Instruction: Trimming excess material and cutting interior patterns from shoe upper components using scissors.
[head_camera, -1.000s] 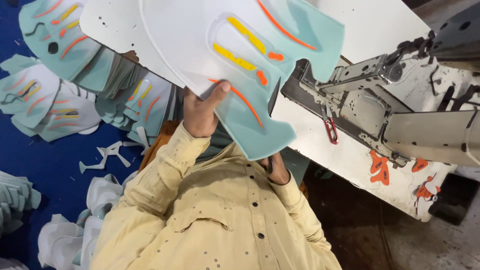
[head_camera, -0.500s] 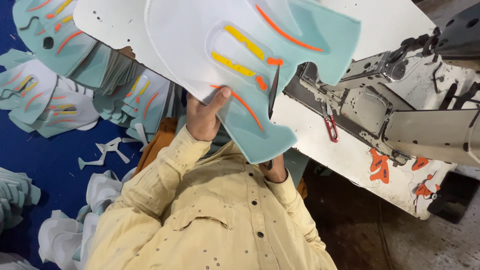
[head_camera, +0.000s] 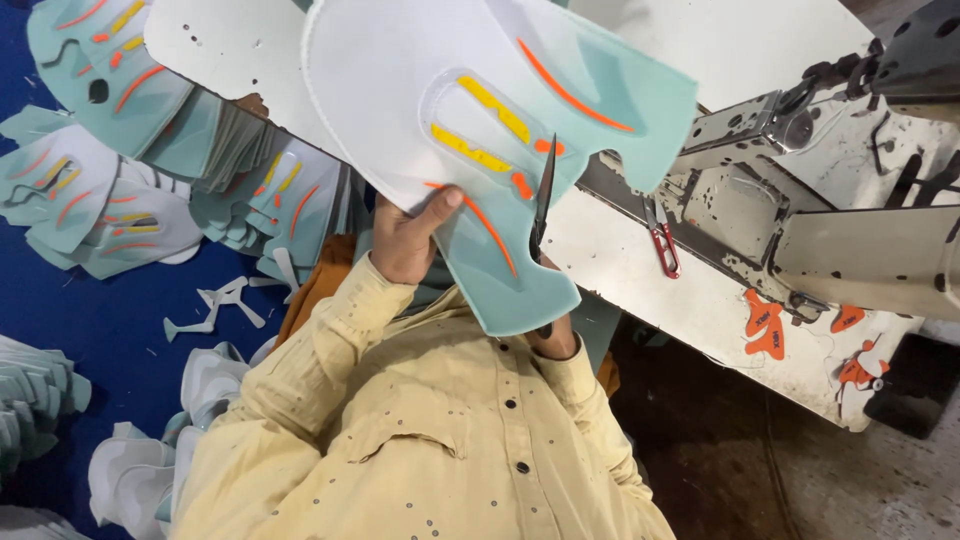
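Two hands work on one white and mint shoe-upper piece (head_camera: 500, 130), raised above the near edge of the white sewing table (head_camera: 700, 300). The left hand (head_camera: 405, 240) has its fingers clamped on the piece's lower edge, thumb on top. The right hand (head_camera: 555, 335) is mostly hidden beneath the piece; it grips dark scissors (head_camera: 543, 195) whose blade rises against the piece. Stacks of similar cut pieces (head_camera: 110, 170) lie on the blue surface (head_camera: 90, 310) beyond the table's left edge. Red thread snips (head_camera: 662, 240) rest by the sewing machine (head_camera: 860, 230).

Matt white and mint fabric shoe panel (head_camera: 420, 100), dark metal scissors (head_camera: 544, 190), cream cotton shirt (head_camera: 420, 430).
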